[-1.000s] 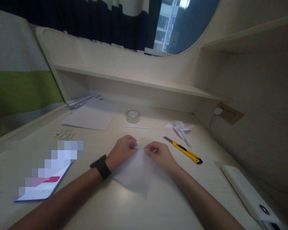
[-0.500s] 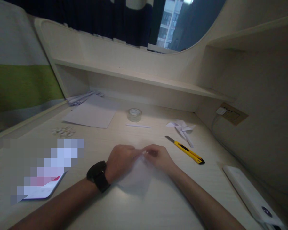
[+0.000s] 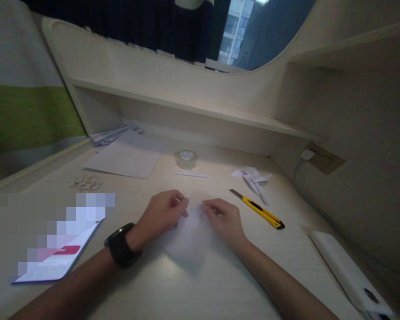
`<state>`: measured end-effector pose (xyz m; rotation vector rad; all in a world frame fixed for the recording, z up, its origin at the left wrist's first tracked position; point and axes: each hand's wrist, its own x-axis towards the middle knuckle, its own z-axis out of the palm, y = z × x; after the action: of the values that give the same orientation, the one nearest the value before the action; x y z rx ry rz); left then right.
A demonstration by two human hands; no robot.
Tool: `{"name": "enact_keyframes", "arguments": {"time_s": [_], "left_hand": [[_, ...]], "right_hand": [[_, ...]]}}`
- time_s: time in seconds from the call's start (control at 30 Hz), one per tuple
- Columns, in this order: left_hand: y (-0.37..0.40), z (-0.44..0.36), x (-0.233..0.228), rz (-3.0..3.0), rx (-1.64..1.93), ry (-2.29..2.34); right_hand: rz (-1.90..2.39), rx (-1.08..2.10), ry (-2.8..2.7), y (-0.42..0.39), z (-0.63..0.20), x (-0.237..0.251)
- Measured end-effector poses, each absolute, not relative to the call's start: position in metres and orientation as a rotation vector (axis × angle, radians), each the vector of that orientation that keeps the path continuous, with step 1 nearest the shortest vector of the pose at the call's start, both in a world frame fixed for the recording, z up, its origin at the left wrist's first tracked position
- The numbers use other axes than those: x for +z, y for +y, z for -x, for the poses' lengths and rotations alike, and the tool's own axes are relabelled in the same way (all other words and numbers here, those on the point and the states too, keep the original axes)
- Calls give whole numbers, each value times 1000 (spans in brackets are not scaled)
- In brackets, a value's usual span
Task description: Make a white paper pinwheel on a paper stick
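A sheet of white paper (image 3: pixel 191 235) hangs tilted between my two hands over the desk, its lower part blurred. My left hand (image 3: pixel 165 211), with a black watch on the wrist, is closed on the paper's upper left side, thumb and fingertips near its top. At the upper right corner, my right hand (image 3: pixel 225 220) pinches the paper between thumb and forefinger. Beyond the hands lie a thin white paper stick (image 3: pixel 192 175) and a roll of clear tape (image 3: pixel 186 160). To the right are a yellow utility knife (image 3: pixel 260 211), blade out, and a white paper pinwheel (image 3: pixel 251 175).
More white sheets (image 3: pixel 126 155) lie at the back left, by a pile of small pale bits (image 3: pixel 86 183). A tablet or phone (image 3: pixel 66 262), partly pixelated, rests at the left. On the right are a white power strip (image 3: pixel 346 271) and a cable below the wall socket (image 3: pixel 326 159).
My left hand has moved left, away from my right hand, so a gap now shows between them along the paper's top. The right hand has shifted only slightly.
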<state>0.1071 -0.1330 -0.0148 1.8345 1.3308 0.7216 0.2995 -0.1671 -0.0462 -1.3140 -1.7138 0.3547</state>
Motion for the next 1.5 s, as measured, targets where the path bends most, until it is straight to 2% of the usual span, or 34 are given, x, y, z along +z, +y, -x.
{"name": "enact_keyframes", "arguments": {"time_s": [0.17, 0.33, 0.53, 0.93, 1.2, 1.5], "left_hand": [[-137, -109, -17, -1347, 567, 1026], [-145, -116, -18, -1189, 643, 934], [-140, -115, -24, -1163, 754, 963], [-129, -104, -47, -1407, 715, 1044], [-122, -85, -52, -1641, 627, 1054], [-121, -70, -40, -1770, 681, 1230]], "right_hand": [[1070, -6, -1805, -176, -296, -50], [969, -96, -1910, -179, -293, -58], [1115, 40, -1889, -182, -292, -56], [1044, 469, -1915, -185, -288, -41], [1090, 549, -1907, -185, -286, -42], [1128, 694, -1792, -181, -285, -43]]}}
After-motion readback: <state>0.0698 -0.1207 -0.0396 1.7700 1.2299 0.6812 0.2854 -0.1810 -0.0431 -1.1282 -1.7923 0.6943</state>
